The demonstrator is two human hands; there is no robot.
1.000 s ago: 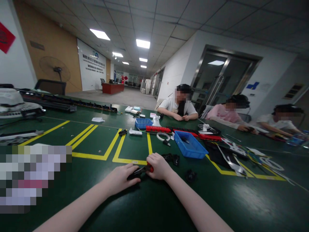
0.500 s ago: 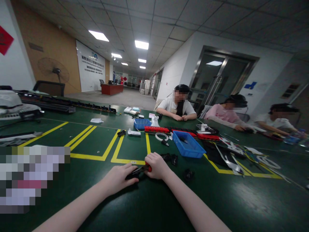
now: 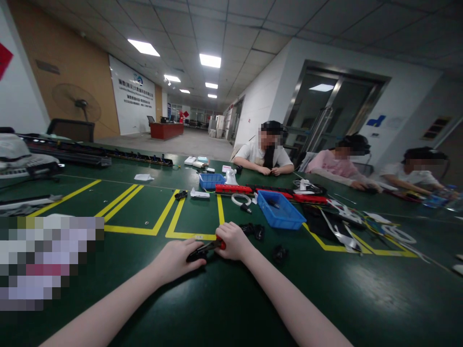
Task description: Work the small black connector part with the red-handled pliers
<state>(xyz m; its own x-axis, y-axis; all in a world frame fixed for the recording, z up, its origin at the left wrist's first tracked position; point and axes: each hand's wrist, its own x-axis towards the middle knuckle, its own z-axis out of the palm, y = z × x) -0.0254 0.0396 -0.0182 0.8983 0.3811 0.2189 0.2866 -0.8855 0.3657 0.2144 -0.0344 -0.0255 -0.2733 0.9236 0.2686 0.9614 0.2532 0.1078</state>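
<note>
Left hand point(image 3: 176, 260) and right hand point(image 3: 231, 241) are gripping a black tool point(image 3: 202, 250) with fingers curled tight, near the blue tray point(image 3: 282, 212).

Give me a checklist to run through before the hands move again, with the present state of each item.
1. Left hand closed on the black end of the small part: ok.
2. Right hand gripping the red end of that part: ok.
3. Part held low over the green table, between both hands: ok.
4. Loose black pieces lie just beyond the right hand, apart from it: ok.
5. Blue tray stands farther back, apart from both hands: ok.
6. Whether the part's two ends are fully joined: cannot tell, the fingers cover the joint.
</note>
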